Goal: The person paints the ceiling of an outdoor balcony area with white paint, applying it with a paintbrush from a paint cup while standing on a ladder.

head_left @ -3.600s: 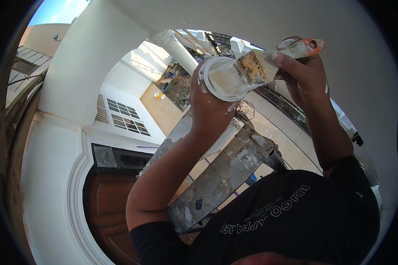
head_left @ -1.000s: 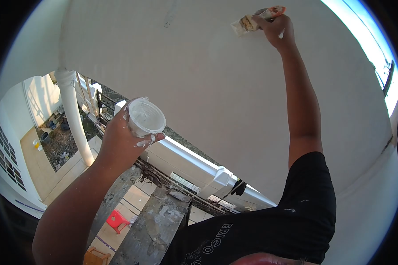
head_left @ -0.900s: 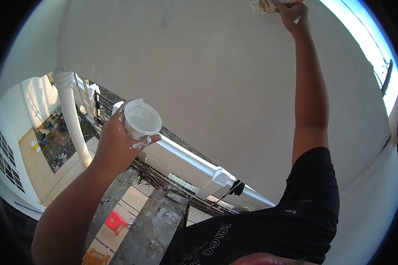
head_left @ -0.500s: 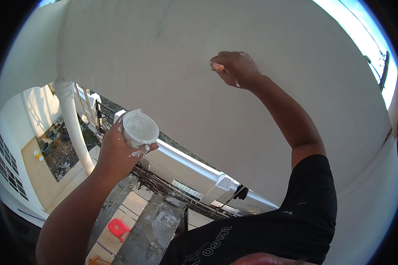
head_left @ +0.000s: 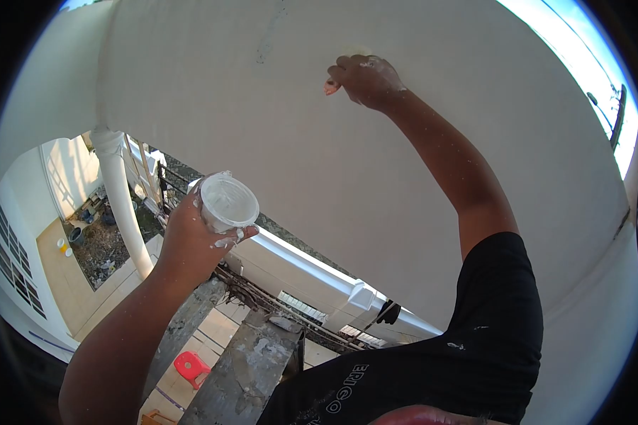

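Note:
My left hand (head_left: 191, 230) is wrapped around a clear plastic tub (head_left: 229, 201) with white paste inside and smeared over its rim. White smears also mark the fingers and thumb. Higher up, my right hand (head_left: 367, 79) is closed on an orange-handled tool (head_left: 331, 86), held against or very near the pale wall (head_left: 319, 149). Only the handle's end shows below the fingers; the working end is hidden by the hand. White residue covers the back of this hand. A faint grey streak (head_left: 264, 46) runs down the wall to its left.
Below are rough grey planks (head_left: 244, 368), spotted with white. A red plastic stool (head_left: 191, 368) stands on the tiled floor far beneath. A white column (head_left: 120, 198) rises at the left, and a white ledge (head_left: 312, 265) with cables (head_left: 252, 290) alongside runs under the wall.
My right hand has moved up and slightly left along the wall with the orange-handled tool. The tub stays nearly in place in my left hand.

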Demonstrator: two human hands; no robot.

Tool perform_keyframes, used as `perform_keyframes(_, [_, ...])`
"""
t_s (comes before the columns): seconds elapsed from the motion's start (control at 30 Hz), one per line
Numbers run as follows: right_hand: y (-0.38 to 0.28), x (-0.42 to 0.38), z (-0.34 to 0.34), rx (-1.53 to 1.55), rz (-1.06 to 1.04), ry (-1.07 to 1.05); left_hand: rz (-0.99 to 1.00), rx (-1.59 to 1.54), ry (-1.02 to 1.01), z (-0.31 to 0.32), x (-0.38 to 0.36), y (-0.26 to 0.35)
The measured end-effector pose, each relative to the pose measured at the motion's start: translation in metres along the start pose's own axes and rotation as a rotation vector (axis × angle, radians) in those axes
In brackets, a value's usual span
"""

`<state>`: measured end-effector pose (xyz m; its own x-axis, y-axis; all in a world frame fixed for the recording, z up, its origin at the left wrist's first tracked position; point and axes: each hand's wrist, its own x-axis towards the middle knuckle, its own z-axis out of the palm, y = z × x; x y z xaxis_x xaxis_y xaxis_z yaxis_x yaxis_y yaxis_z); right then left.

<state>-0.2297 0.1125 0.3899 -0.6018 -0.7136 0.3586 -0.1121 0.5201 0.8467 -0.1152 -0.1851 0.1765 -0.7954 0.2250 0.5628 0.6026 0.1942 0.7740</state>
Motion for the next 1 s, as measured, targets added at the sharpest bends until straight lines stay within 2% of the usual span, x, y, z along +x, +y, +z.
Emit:
perform_keyframes(0.07, [-0.031, -0.020, 0.006, 0.273, 0.058, 0.083, -0.021, 0.059, -0.015, -0.001, -0.002, 0.002])
perform_keyframes(0.1, [-0.036, -0.025, -0.005, 0.275, 0.060, 0.086, -0.007, 0.068, -0.010, -0.001, -0.002, 0.001])
perform_keyframes(0.17, [-0.035, -0.035, -0.031, 0.696, 0.426, 0.004, 0.009, 0.076, -0.016, 0.003, -0.002, -0.002])
perform_keyframes(0.2, [-0.015, -0.037, -0.022, 0.706, 0.489, 0.136, 0.014, 0.055, -0.019, 0.003, -0.002, -0.005])
perform_keyframes(0.27, [0.025, -0.035, -0.049, 0.595, 0.674, 0.216, 0.020, 0.030, -0.029, 0.004, -0.002, -0.008])
perform_keyframes(0.3, [0.052, -0.036, -0.057, 0.543, 0.665, 0.332, 0.021, 0.010, -0.030, 0.003, -0.002, -0.009])
perform_keyframes(0.33, [0.081, -0.036, -0.061, 0.425, 0.626, 0.436, 0.022, -0.011, -0.030, 0.003, -0.002, -0.008])
perform_keyframes(0.37, [0.095, -0.034, -0.074, 0.228, 0.742, 0.402, 0.023, -0.016, -0.033, 0.004, -0.003, -0.007])
perform_keyframes(0.43, [0.109, -0.035, -0.074, 0.057, 0.439, 0.586, -0.046, -0.150, 0.002, 0.005, -0.004, -0.004])
perform_keyframes(0.5, [0.092, -0.046, -0.053, -0.019, 0.252, 0.356, -0.026, -0.115, 0.001, 0.006, -0.003, -0.008])
perform_keyframes(0.57, [0.046, -0.066, -0.018, -0.166, -0.021, 0.263, -0.053, -0.114, -0.019, 0.005, -0.003, -0.007])
perform_keyframes(0.63, [-0.003, -0.089, 0.012, -0.088, -0.167, 0.197, -0.037, -0.114, -0.023, 0.006, -0.003, -0.010])
perform_keyframes(0.7, [-0.039, -0.105, 0.009, 0.143, -0.153, 0.193, -0.026, -0.107, -0.017, 0.004, -0.005, -0.009])
perform_keyframes(0.73, [-0.047, -0.108, 0.002, 0.151, -0.150, 0.195, -0.003, -0.015, -0.020, 0.004, -0.007, -0.003])
perform_keyframes(0.8, [-0.052, -0.108, -0.016, 0.482, 0.292, 0.162, 0.013, 0.066, -0.033, 0.004, -0.007, 0.000])
perform_keyframes(0.87, [-0.036, -0.101, -0.033, 0.817, 0.666, 0.269, 0.012, 0.040, -0.033, 0.004, -0.006, -0.008])
perform_keyframes(0.93, [-0.007, -0.098, -0.039, 0.999, 0.850, 0.291, -0.005, -0.065, -0.025, 0.006, -0.007, -0.009])
perform_keyframes(0.97, [0.001, -0.099, -0.038, 0.995, 0.849, 0.288, -0.004, -0.069, -0.025, 0.006, -0.007, -0.005])
perform_keyframes(1.0, [0.006, -0.099, -0.041, 1.201, 0.854, 0.410, -0.002, -0.051, -0.028, 0.005, -0.007, -0.002])
